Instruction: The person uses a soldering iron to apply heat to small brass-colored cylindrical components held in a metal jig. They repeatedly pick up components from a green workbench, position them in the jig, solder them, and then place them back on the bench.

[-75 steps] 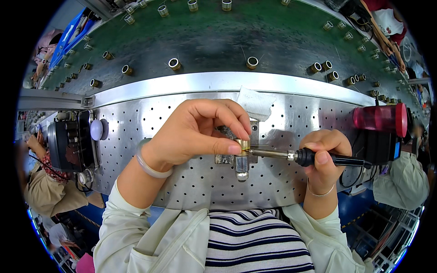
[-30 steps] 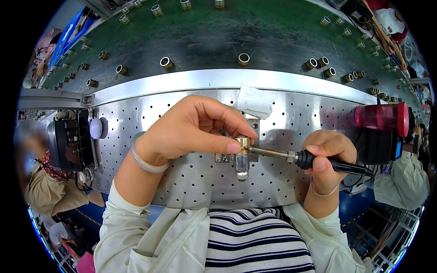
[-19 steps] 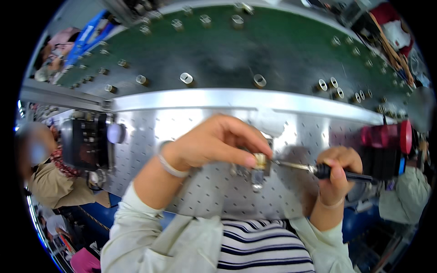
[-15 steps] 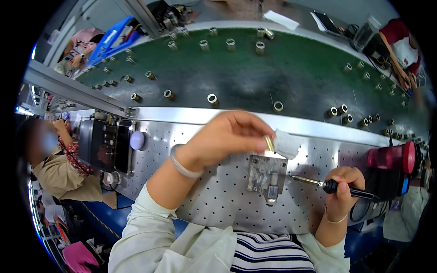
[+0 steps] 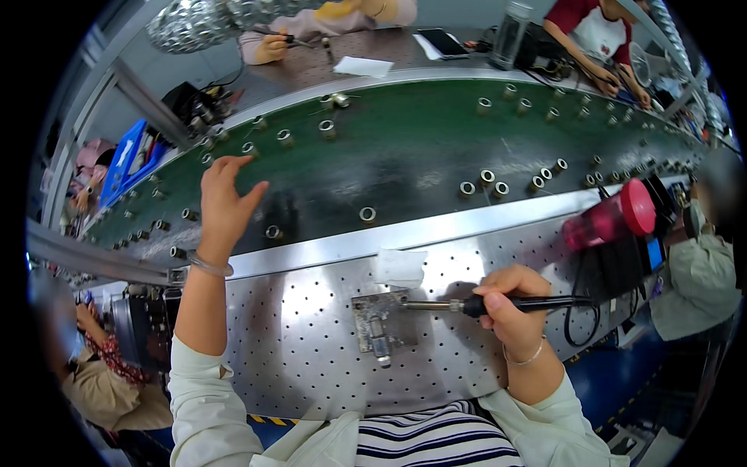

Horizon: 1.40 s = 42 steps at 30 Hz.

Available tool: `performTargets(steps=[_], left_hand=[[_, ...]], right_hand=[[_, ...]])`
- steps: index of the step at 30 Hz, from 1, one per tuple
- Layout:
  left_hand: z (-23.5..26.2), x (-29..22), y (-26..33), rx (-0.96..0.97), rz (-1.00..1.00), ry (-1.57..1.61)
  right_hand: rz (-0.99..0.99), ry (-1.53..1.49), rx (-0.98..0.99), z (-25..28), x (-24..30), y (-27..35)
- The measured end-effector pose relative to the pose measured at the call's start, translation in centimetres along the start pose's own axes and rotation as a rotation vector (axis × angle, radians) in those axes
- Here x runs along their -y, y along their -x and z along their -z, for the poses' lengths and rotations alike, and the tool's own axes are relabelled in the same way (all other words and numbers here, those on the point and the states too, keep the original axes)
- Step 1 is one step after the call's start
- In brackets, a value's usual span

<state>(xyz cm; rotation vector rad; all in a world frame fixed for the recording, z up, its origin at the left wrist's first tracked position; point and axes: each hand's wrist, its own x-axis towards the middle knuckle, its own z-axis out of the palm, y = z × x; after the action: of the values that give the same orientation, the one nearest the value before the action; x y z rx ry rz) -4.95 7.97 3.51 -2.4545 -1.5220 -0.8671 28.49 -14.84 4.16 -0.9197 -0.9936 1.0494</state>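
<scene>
Soldering iron (image 5: 498,304) sits in my right hand (image 5: 506,311), fingers wrapped around its black handle, and its tip touches the small metal block (image 5: 383,323) on the shiny table (image 5: 311,342) with holes. My left hand (image 5: 224,208) is spread open over the green belt (image 5: 405,148), holding nothing, near little metal rings (image 5: 274,231).

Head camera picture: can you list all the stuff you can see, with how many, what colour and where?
Conveyor belt: one, green, across the top.
Metal rings: many, silvery, scattered on the belt.
Perforated table: one, silver, in front.
Fixture plate: one, grey, table middle.
White pad: one, above the plate.
Soldering iron: one, black handle, tip at the plate.
Cup: one, pink, right.
Other people: several, around the edges.
Left hand: open, over the belt.
Right hand: gripping the iron.
</scene>
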Motion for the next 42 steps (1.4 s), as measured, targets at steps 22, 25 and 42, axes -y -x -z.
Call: performTargets(steps=[22,25,42], left_hand=[[-0.5,-17.5,-1.5,0.661,-0.001,0.947],[2.0,-14.5,2.2,0.896,0.424,1.448],[1.4,-14.2,8.5,0.818,0.544,1.921]], right_hand=[[0.032,0.089,0.025,1.4,1.2,0.5],[0.033,0.076,-0.012,1.0,1.4,0.8],[0.079,0.013,0.101,-0.3,-0.9,0.8]])
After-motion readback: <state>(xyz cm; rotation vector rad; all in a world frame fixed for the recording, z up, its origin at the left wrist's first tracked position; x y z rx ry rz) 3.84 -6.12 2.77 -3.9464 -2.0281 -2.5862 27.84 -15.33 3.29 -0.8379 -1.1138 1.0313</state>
